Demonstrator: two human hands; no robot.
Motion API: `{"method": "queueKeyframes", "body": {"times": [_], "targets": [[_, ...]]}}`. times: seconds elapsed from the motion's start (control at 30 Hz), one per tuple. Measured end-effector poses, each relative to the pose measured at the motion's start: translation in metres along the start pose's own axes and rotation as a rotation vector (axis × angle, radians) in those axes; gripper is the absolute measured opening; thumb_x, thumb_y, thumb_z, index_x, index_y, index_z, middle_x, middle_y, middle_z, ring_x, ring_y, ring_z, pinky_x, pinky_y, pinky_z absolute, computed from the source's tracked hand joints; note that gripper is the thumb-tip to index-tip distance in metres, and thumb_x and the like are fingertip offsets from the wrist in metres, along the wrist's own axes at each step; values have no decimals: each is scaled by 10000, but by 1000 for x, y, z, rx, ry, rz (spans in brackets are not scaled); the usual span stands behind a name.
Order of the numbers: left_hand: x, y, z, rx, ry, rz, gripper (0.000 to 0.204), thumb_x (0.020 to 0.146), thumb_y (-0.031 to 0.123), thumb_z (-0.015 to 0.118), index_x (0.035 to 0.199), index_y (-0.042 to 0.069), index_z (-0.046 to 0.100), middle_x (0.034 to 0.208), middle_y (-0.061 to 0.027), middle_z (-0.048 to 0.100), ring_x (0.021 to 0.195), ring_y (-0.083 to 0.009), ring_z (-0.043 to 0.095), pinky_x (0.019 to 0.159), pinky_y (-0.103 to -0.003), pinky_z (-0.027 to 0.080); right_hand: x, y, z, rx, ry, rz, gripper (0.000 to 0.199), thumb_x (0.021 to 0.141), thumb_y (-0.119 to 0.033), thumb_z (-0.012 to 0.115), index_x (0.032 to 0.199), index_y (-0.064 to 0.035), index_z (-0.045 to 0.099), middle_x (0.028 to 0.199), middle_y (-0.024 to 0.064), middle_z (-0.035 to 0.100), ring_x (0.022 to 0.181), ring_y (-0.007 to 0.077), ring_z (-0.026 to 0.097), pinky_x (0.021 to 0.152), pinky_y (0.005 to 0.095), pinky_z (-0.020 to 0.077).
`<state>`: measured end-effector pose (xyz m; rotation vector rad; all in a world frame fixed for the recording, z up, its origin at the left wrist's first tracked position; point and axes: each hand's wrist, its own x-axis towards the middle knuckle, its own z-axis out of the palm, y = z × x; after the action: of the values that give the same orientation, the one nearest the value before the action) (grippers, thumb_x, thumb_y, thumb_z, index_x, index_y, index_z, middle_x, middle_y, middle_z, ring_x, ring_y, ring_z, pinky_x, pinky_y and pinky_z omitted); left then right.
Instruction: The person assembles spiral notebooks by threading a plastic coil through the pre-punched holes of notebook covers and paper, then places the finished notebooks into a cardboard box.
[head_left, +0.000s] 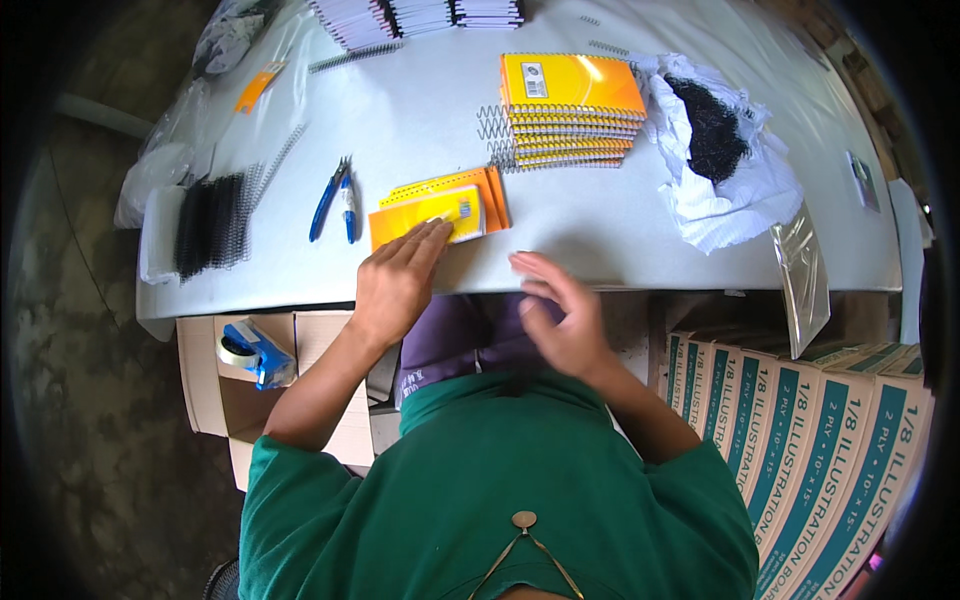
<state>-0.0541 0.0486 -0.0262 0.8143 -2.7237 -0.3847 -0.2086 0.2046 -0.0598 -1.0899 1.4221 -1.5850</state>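
Observation:
My left hand (398,275) lies with its fingers stretched flat over a small yellow-orange notebook (467,212) near the table's front edge. Beneath that notebook, further yellow and orange covers (440,184) with punched holes along one edge stick out; no spiral shows on them. My right hand (562,305) hovers at the table edge, a little right of the covers, fingers apart and holding nothing. To the left of the covers lies a pair of blue-handled pliers (330,205). Behind them stands a stack of yellow spiral notebooks (572,85), some wire coils jutting out on its left.
Black coils (708,130) lie on crumpled white wrapping (700,205) at right. More dark coils (215,225) sit at the left edge. Notebook stacks (420,15) stand at the back. Below are a cardboard box (205,375) with a blue tape dispenser (262,355) and several cartons (800,430).

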Motion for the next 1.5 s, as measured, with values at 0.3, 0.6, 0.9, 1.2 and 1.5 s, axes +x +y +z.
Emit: {"method": "queueKeyframes", "body": {"times": [0.3, 0.6, 0.9, 1.2, 1.5], "targets": [[31, -53, -40, -404, 533, -286, 245, 924, 184, 479, 1012, 11, 629, 912, -141, 659, 777, -172, 616, 674, -296, 460, 41, -4, 19, -106, 20, -346, 337, 810, -39, 584, 1141, 19, 555, 1114, 156, 606, 1025, 281, 595, 868, 318, 461], [52, -209, -31, 78, 335, -453, 374, 885, 361, 485, 1072, 42, 541, 1023, -149, 586, 980, -297, 544, 821, -412, 414, 64, 23, 0, -80, -373, -200, 356, 838, -32, 583, 1189, 3, 535, 1183, 129, 575, 1086, 172, 541, 928, 290, 412], [-4, -46, -42, -675, -80, -219, 300, 931, 287, 483, 915, -3, 559, 748, -94, 553, 661, -146, 493, 642, -288, 427, 66, 19, 7, 30, -194, -155, 250, 856, -17, 562, 1100, 32, 590, 1048, 99, 635, 945, 116, 568, 843, 249, 453], [-1, -41, -39, -706, -237, -381, 422, 954, 386, 394, 804, 24, 552, 581, 17, 390, 538, -56, 324, 492, -219, 286, 67, 20, 9, -16, -156, -177, 260, 844, 3, 571, 1102, 14, 601, 1033, 98, 648, 905, 104, 583, 802, 234, 468], [9, -46, -37, -965, -333, -527, 483, 924, 479, 413, 742, 48, 533, 556, 29, 384, 498, -63, 324, 465, -201, 305, 65, 23, 10, -53, -123, -217, 279, 825, 24, 580, 1098, -17, 616, 1001, 100, 663, 849, 91, 601, 749, 217, 477]]}}
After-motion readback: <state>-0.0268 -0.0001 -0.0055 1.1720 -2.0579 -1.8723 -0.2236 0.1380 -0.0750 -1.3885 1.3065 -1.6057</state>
